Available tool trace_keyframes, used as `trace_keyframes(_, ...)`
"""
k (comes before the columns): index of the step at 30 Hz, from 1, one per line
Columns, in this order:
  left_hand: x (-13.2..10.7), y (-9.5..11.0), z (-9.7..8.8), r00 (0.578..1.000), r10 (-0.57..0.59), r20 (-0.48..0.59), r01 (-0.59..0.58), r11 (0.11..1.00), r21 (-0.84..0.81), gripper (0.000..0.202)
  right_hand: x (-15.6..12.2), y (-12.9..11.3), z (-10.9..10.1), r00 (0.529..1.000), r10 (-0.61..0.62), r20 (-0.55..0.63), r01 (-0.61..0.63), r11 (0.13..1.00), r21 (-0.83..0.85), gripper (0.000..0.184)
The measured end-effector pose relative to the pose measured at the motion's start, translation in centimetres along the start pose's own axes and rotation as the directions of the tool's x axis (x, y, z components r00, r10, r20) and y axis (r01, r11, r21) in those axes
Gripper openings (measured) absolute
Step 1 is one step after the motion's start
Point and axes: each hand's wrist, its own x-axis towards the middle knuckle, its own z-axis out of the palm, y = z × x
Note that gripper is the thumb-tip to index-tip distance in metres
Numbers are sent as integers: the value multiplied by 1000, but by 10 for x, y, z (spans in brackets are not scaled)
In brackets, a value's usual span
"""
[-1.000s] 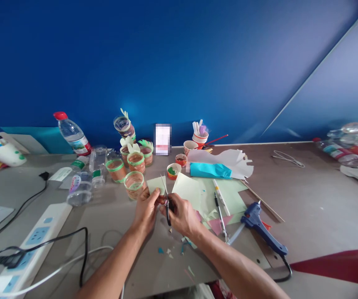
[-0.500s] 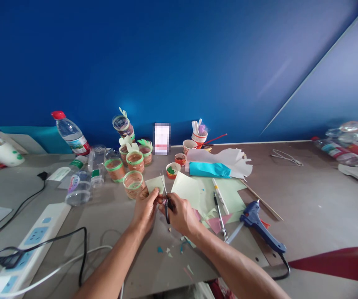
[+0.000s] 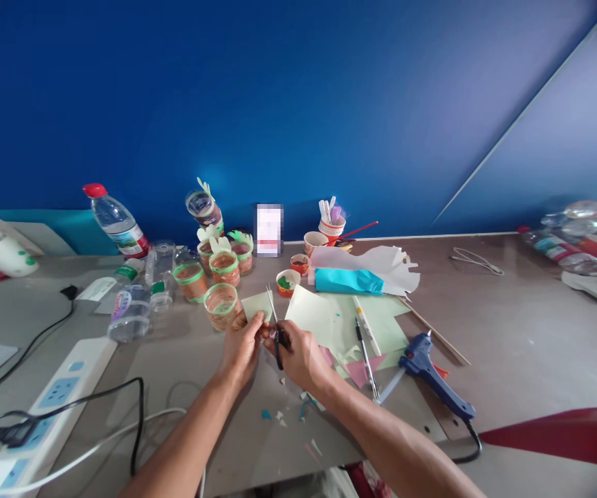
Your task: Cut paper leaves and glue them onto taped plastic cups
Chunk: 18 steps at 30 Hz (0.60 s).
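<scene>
My left hand (image 3: 243, 340) pinches a small piece of pale green paper (image 3: 256, 306) between thumb and fingers. In my right hand (image 3: 302, 354) is a pair of scissors (image 3: 278, 339) with black handles, its blades pointing away from me along the paper's right edge. Both hands are close together over the middle of the table. Just beyond the left hand stands a clear cup with brown and green bands (image 3: 222, 306). A pale green sheet (image 3: 308, 315) lies right beside the scissors.
Several painted cups (image 3: 224, 268) stand behind. Bottles (image 3: 116, 225) and a power strip (image 3: 57, 398) are at left. A glue gun (image 3: 436, 373), black pen (image 3: 366, 356), marker (image 3: 366, 325) and blue crepe paper (image 3: 348, 281) lie at right. Paper scraps (image 3: 280, 417) are scattered in front.
The view has shifted very slightly. Both hands, the paper and the scissors keep nearly the same position.
</scene>
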Motion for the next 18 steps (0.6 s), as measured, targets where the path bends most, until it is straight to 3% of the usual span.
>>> trace_keyframes(18,1,2,1,1000,3,-12,-3,999,-41,30,2,-1,-1,1000,29,3,-29,999,-19,16)
